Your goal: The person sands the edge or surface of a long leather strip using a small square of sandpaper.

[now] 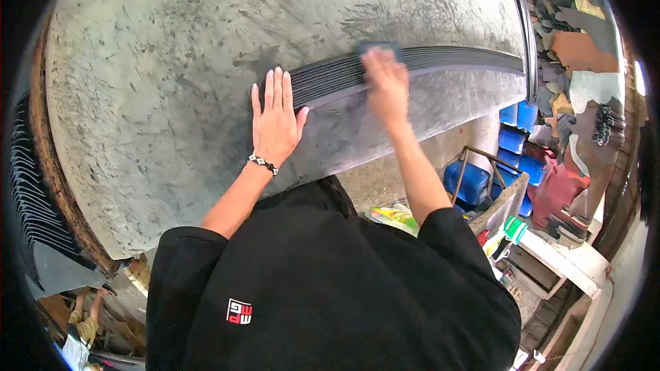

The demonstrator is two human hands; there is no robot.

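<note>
The desk (172, 27), grey and scuffed, filled most of the view; its wooden rim (51, 137) curved down the left, and the near edge ran obliquely just beyond my black shirt (330, 288). Bare surface lay on the far side of the strips, with a narrower margin on the near side. Leather-like sheets (584, 51) in grey, tan and red were heaped at right. The band of black strips (323, 82) arched across the desk towards its right edge, where further black strips (526, 27) lay. Blue containers (467, 182) stood beyond the near edge, contents not visible. My left hand (275, 127), with fingers extended and thumb spread, was flat at the band's left end. My right hand (388, 93), motion-blurred, was over the band, its fingers at a dark pad (394, 48); whether they gripped it could not be told. A bright printed packet (394, 216) lay below the near edge, its lettering unreadable. The shirt's small emblem (239, 311) bore white and red characters, not securely legible.
</note>
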